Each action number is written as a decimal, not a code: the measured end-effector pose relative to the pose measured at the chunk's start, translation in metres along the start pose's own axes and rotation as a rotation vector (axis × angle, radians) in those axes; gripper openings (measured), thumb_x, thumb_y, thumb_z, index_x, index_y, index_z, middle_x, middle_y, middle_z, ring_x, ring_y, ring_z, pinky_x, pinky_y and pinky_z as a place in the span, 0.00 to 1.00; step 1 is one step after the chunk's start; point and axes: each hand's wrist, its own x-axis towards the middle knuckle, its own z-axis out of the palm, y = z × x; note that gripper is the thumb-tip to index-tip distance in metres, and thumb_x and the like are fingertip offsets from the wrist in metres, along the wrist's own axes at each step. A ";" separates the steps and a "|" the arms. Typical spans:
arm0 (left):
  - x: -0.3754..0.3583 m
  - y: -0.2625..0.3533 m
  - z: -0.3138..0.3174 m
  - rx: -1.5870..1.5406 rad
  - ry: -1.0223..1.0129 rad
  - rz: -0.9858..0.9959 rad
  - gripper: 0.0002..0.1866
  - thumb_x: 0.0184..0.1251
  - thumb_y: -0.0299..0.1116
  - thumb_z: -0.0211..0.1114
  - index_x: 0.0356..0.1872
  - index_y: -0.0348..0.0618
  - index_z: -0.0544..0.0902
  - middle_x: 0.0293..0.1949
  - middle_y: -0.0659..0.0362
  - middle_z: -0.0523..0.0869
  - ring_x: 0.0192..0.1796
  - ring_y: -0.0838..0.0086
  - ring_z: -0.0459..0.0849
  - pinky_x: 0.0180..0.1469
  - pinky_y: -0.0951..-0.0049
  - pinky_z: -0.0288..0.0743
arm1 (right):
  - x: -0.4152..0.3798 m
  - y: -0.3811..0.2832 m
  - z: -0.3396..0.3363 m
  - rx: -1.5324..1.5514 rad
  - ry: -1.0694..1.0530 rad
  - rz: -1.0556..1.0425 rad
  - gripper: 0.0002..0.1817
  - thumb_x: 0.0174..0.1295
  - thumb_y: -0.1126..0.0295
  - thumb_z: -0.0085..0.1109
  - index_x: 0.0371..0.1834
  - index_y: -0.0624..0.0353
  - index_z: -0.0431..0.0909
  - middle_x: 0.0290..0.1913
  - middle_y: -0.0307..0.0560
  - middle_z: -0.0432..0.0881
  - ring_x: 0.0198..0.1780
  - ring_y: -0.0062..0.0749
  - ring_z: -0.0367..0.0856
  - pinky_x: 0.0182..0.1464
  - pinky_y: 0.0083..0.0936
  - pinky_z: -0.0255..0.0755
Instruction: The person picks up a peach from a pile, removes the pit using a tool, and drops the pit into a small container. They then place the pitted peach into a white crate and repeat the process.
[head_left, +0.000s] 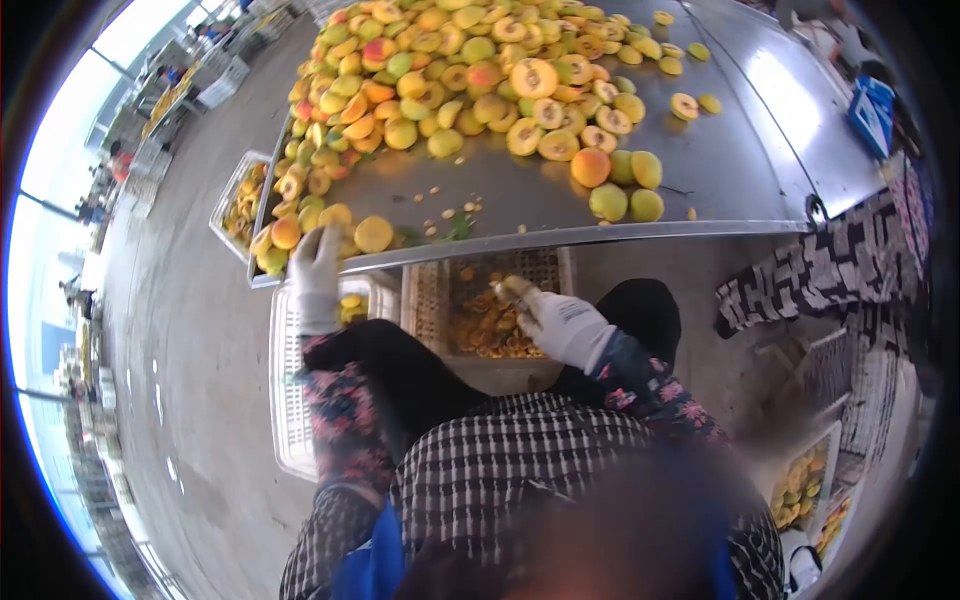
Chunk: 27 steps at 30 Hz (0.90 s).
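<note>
A large pile of yellow-orange fruit [440, 70], many pieces halved with the pits showing, covers the metal table [730, 190]. My left hand [318, 265], in a white glove, is at the table's front left edge, touching fruit there; its fingertips are partly hidden and blurred. A fruit half [373, 234] lies just right of it. My right hand [560, 322], also gloved, is closed above a crate [425, 300] of brownish pieces, its fingers round something small I cannot make out.
A white crate [290, 400] with some yellow fruit stands below the table at left. Another fruit crate [225, 200] is beside the table's left edge. Someone's patterned sleeve [820, 260] shows at right, near more crates. Distant workers line the left side.
</note>
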 end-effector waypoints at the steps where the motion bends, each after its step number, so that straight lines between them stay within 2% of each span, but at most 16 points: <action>1: 0.005 -0.008 -0.014 0.193 0.029 -0.022 0.20 0.67 0.40 0.66 0.52 0.35 0.81 0.43 0.56 0.86 0.44 0.74 0.82 0.47 0.74 0.76 | 0.001 -0.003 -0.003 -0.041 -0.095 0.038 0.26 0.68 0.62 0.49 0.69 0.52 0.63 0.41 0.61 0.83 0.44 0.56 0.82 0.48 0.45 0.74; 3: 0.009 0.002 -0.013 0.228 0.032 -0.046 0.21 0.66 0.40 0.67 0.54 0.34 0.81 0.46 0.56 0.86 0.46 0.74 0.82 0.50 0.73 0.75 | 0.000 -0.008 -0.001 -0.100 -0.095 0.035 0.25 0.68 0.63 0.48 0.69 0.48 0.64 0.44 0.59 0.83 0.45 0.53 0.82 0.50 0.43 0.74; 6: 0.018 0.048 0.061 0.121 -0.137 0.168 0.20 0.64 0.37 0.68 0.54 0.38 0.81 0.46 0.54 0.86 0.50 0.73 0.82 0.55 0.72 0.75 | 0.003 -0.010 0.002 -0.099 -0.190 0.079 0.25 0.68 0.65 0.48 0.69 0.49 0.64 0.46 0.58 0.82 0.45 0.51 0.83 0.50 0.42 0.74; 7: 0.028 0.041 0.092 0.199 -0.168 0.229 0.21 0.62 0.37 0.69 0.54 0.38 0.80 0.45 0.53 0.86 0.48 0.73 0.83 0.53 0.72 0.76 | 0.003 -0.011 0.000 -0.081 -0.228 0.091 0.25 0.68 0.65 0.48 0.69 0.50 0.64 0.47 0.58 0.82 0.45 0.51 0.83 0.50 0.42 0.74; 8: 0.013 0.095 0.125 0.193 -0.300 0.063 0.23 0.60 0.38 0.70 0.55 0.40 0.80 0.46 0.52 0.86 0.48 0.71 0.84 0.52 0.71 0.76 | 0.003 -0.011 -0.002 -0.066 -0.266 0.103 0.25 0.68 0.65 0.48 0.69 0.51 0.64 0.47 0.59 0.82 0.45 0.51 0.83 0.50 0.42 0.74; 9: 0.014 0.114 0.156 0.174 -0.480 0.083 0.24 0.60 0.40 0.70 0.56 0.42 0.80 0.47 0.51 0.85 0.50 0.65 0.83 0.52 0.67 0.77 | 0.003 -0.011 -0.003 -0.056 -0.267 0.118 0.25 0.67 0.66 0.49 0.68 0.52 0.64 0.47 0.59 0.82 0.45 0.51 0.83 0.49 0.42 0.74; 10: 0.022 0.108 0.191 0.356 -0.473 0.353 0.23 0.61 0.42 0.68 0.55 0.43 0.80 0.48 0.50 0.84 0.53 0.58 0.82 0.54 0.63 0.76 | 0.003 -0.011 -0.002 -0.049 -0.269 0.132 0.25 0.67 0.66 0.49 0.68 0.53 0.64 0.47 0.59 0.82 0.45 0.51 0.83 0.49 0.41 0.74; 12: 0.023 0.123 0.247 0.328 -0.558 0.506 0.24 0.61 0.44 0.67 0.56 0.43 0.79 0.50 0.50 0.83 0.54 0.54 0.81 0.57 0.60 0.74 | 0.002 0.000 0.007 -0.037 -0.242 0.107 0.25 0.67 0.67 0.50 0.68 0.55 0.64 0.44 0.58 0.83 0.43 0.50 0.84 0.46 0.41 0.75; 14: 0.030 0.114 0.300 0.413 -0.555 0.496 0.28 0.59 0.45 0.69 0.59 0.45 0.75 0.61 0.49 0.75 0.60 0.53 0.76 0.61 0.58 0.71 | 0.000 0.009 0.016 -0.032 -0.195 0.062 0.25 0.67 0.67 0.50 0.67 0.56 0.64 0.41 0.57 0.84 0.41 0.49 0.84 0.44 0.41 0.75; 16: 0.030 0.109 0.330 0.467 -0.575 0.421 0.30 0.57 0.45 0.71 0.59 0.44 0.76 0.57 0.46 0.78 0.61 0.52 0.76 0.63 0.59 0.70 | -0.005 0.012 0.017 -0.034 -0.163 0.038 0.25 0.66 0.67 0.50 0.66 0.58 0.64 0.36 0.54 0.84 0.38 0.49 0.84 0.41 0.42 0.75; 18: 0.031 0.107 0.342 0.460 -0.585 0.346 0.33 0.53 0.46 0.73 0.60 0.45 0.76 0.55 0.44 0.79 0.60 0.49 0.77 0.63 0.59 0.70 | -0.007 0.011 0.014 -0.031 -0.157 0.042 0.25 0.66 0.67 0.50 0.66 0.59 0.64 0.36 0.54 0.84 0.38 0.48 0.84 0.42 0.42 0.75; 21: 0.038 0.107 0.333 0.409 -0.635 0.168 0.30 0.56 0.42 0.71 0.59 0.39 0.75 0.55 0.45 0.79 0.59 0.54 0.78 0.61 0.61 0.73 | -0.012 0.003 -0.003 -0.013 -0.233 0.117 0.23 0.67 0.65 0.51 0.63 0.62 0.65 0.37 0.57 0.84 0.40 0.51 0.84 0.43 0.43 0.74; 23: 0.051 0.081 0.319 -0.210 -0.651 -0.034 0.26 0.60 0.35 0.69 0.59 0.41 0.75 0.50 0.52 0.83 0.51 0.65 0.83 0.53 0.68 0.79 | -0.014 0.001 -0.010 0.028 -0.263 0.145 0.22 0.67 0.64 0.51 0.61 0.63 0.66 0.38 0.59 0.84 0.41 0.53 0.84 0.44 0.44 0.74; 25: 0.057 0.076 0.280 -0.891 -0.732 -0.386 0.24 0.63 0.36 0.68 0.58 0.41 0.75 0.49 0.52 0.83 0.48 0.63 0.84 0.48 0.68 0.83 | -0.013 0.002 -0.007 0.038 -0.236 0.139 0.20 0.66 0.62 0.52 0.56 0.65 0.68 0.39 0.62 0.84 0.44 0.55 0.84 0.46 0.44 0.74; 27: 0.053 0.081 0.236 -1.016 -0.664 -0.579 0.23 0.66 0.39 0.67 0.57 0.41 0.75 0.47 0.52 0.83 0.45 0.61 0.84 0.45 0.68 0.84 | -0.009 -0.002 -0.010 0.012 -0.245 0.142 0.19 0.65 0.61 0.53 0.53 0.64 0.70 0.39 0.61 0.84 0.45 0.55 0.83 0.48 0.44 0.74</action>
